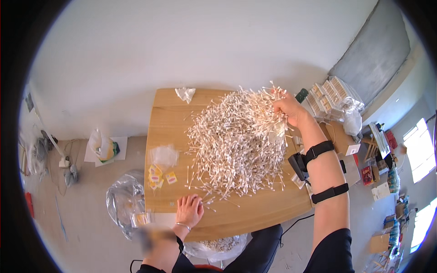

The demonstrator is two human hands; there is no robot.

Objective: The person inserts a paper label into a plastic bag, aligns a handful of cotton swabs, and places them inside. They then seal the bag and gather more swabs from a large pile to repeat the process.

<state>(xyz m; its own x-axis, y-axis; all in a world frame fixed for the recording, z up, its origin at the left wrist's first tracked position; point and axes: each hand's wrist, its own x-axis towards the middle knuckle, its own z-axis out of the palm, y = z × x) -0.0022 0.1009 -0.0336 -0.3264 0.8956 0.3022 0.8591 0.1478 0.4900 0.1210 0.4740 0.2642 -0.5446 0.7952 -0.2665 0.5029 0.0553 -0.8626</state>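
Observation:
A big heap of white cotton swabs [232, 145] covers the middle of the wooden table [255, 209]. At the heap's far right, my right hand [290, 108] is closed around a bunch of cotton swabs [268, 107], with swab tips sticking out past the fingers. My left hand [189, 211] rests on the table near its front edge, fingers loosely bent and holding nothing. A few stray swabs lie just beside its fingertips. Left of the heap are clear plastic bags [164, 156] and several small yellow-and-white cards [156, 176].
Crumpled white tissue [185, 94] lies at the table's far left corner. A large clear plastic bag [125, 200] stands left of the table. Below the front edge is a bag of swabs [218, 245]. Stacked packs [334, 95] and a cardboard box [339, 136] stand right.

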